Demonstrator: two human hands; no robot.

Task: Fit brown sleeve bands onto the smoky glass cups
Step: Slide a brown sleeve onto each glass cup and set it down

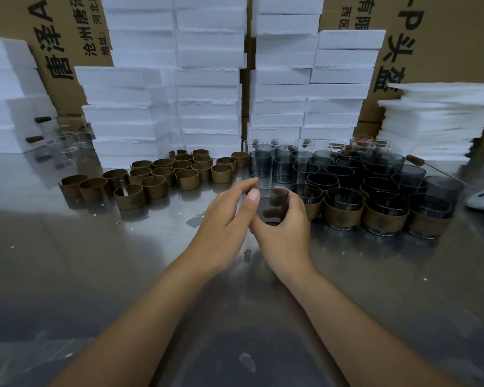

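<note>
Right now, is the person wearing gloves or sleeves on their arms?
No. The left hand and the right hand are bare, with no gloves, rings or watch in view. No sleeves show anywhere up to the picture's bottom edge.

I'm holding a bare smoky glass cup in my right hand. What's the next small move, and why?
Probably reach the left hand to the nearest brown split-ring sleeve band. The round smoky glass cup gripped by the right hand wears no band, the left hand holds nothing, and that band stands just beyond it.
</note>
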